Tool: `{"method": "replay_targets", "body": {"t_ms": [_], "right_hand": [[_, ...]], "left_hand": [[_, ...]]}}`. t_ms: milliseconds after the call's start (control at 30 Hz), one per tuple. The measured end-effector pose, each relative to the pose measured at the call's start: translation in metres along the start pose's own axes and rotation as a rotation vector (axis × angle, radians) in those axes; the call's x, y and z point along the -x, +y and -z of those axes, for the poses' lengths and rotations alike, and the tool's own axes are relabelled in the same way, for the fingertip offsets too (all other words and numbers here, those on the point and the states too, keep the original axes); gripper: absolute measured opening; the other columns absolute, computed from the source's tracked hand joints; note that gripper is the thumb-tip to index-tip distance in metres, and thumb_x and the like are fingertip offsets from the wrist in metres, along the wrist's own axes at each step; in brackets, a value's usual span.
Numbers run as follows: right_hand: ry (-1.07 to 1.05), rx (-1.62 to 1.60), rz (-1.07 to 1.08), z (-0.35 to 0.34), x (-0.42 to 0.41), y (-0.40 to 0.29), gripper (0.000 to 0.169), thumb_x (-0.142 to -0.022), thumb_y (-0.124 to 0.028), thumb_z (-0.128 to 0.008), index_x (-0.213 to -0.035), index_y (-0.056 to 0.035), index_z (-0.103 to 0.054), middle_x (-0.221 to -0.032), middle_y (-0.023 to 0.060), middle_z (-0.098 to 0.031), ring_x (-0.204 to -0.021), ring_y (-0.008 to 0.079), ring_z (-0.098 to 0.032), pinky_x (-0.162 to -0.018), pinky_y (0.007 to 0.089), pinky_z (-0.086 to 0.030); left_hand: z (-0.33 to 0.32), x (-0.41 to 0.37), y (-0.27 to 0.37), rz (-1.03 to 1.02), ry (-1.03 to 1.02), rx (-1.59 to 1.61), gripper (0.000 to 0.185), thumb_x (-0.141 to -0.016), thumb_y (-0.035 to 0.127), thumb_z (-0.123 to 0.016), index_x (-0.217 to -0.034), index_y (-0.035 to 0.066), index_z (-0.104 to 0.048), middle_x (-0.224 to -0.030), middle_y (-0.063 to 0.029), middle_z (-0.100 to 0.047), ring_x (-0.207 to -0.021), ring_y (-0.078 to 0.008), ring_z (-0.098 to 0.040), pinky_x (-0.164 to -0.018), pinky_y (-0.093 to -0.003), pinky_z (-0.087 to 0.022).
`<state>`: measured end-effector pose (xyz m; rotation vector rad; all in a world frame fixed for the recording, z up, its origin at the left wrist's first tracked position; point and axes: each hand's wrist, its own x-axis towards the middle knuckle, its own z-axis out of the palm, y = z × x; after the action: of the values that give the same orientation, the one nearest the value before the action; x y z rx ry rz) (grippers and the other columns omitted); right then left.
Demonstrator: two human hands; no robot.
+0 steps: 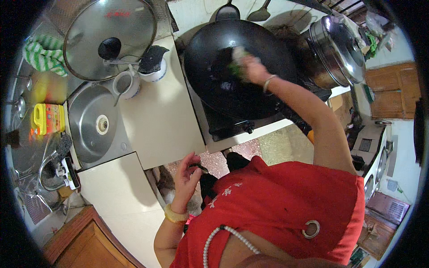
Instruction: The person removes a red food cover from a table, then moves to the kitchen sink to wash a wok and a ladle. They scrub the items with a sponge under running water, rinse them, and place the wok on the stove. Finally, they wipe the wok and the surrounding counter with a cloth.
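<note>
My right hand [255, 69] is inside a large black wok [214, 80], closed on a blurred green-and-white cloth [238, 60] near the wok's middle. The wok sits on a gas stove [231, 130] with a black top and a knob at its front. My left hand [188, 179] is raised near my body, by the front edge of the pale counter [161, 117], fingers partly curled. A thin dark thing lies by its fingers, too small to tell what or whether it is held.
A round steel sink [95, 140] lies left, below a large glass lid [129, 37]. A white mug [126, 83] and a bowl [156, 74] stand between sink and stove. A yellow jug [50, 119] is at far left; a lidded steel pot [330, 55] stands right of the wok.
</note>
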<state>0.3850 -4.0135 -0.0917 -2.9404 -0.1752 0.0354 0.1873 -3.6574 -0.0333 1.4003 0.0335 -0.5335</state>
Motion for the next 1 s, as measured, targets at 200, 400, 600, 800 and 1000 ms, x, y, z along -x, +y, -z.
{"method": "replay_targets", "body": {"t_ms": [200, 400, 600, 800, 1000], "right_hand": [[-0.091, -0.212, 0.498, 0.004, 0.023, -0.058, 0.054, -0.072, -0.034, -0.057, -0.116, -0.0052, -0.043, -0.105, 0.0212, -0.048, -0.099, 0.0351, -0.045, -0.085, 0.0415, -0.036], [0.002, 0.627, 0.438, 0.071, -0.009, 0.051, 0.028, -0.072, -0.015, -0.05, -0.099, -0.0076, -0.05, -0.09, 0.0112, -0.048, -0.08, 0.0264, -0.051, -0.064, 0.0354, -0.043], [0.326, 0.084, 0.043, 0.002, -0.088, -0.024, 0.018, -0.078, -0.011, -0.043, -0.094, -0.0027, -0.048, -0.09, 0.0166, -0.047, -0.082, 0.03, -0.052, -0.065, 0.0383, -0.046], [-0.015, -0.265, 0.946, 0.007, -0.009, -0.043, 0.017, -0.077, -0.013, -0.046, -0.094, -0.0099, -0.051, -0.09, 0.0108, -0.048, -0.081, 0.0289, -0.051, -0.069, 0.0367, -0.044], [0.05, 0.69, 0.532, 0.073, -0.061, 0.034, 0.026, -0.076, -0.012, -0.046, -0.101, -0.0122, -0.052, -0.091, 0.0086, -0.049, -0.078, 0.0238, -0.052, -0.066, 0.0345, -0.042]], "left_hand": [[-0.032, -0.011, 0.003, 0.078, 0.003, -0.008, 0.039, -0.078, 0.007, -0.051, -0.116, 0.002, -0.043, -0.102, -0.0086, -0.053, -0.097, -0.0157, -0.049, -0.083, -0.0278, -0.039], [-0.027, -0.011, 0.005, 0.076, 0.073, -0.006, 0.035, -0.079, 0.004, -0.051, -0.114, 0.002, -0.045, -0.1, -0.0066, -0.053, -0.09, -0.0126, -0.051, -0.078, -0.024, -0.041], [-0.027, -0.009, 0.003, 0.145, 0.113, -0.002, 0.03, -0.08, 0.003, -0.05, -0.11, 0.002, -0.047, -0.094, -0.0067, -0.056, -0.087, -0.0132, -0.052, -0.079, -0.0253, -0.041], [-0.026, -0.016, 0.007, 0.115, 0.11, 0.04, 0.028, -0.08, 0.008, -0.052, -0.108, 0.001, -0.049, -0.092, -0.0075, -0.057, -0.086, -0.0139, -0.053, -0.076, -0.0262, -0.042], [-0.022, -0.011, -0.003, 0.098, 0.124, -0.018, 0.027, -0.08, 0.008, -0.051, -0.106, 0.001, -0.05, -0.091, -0.0062, -0.057, -0.084, -0.0143, -0.053, -0.075, -0.0259, -0.042]]}}
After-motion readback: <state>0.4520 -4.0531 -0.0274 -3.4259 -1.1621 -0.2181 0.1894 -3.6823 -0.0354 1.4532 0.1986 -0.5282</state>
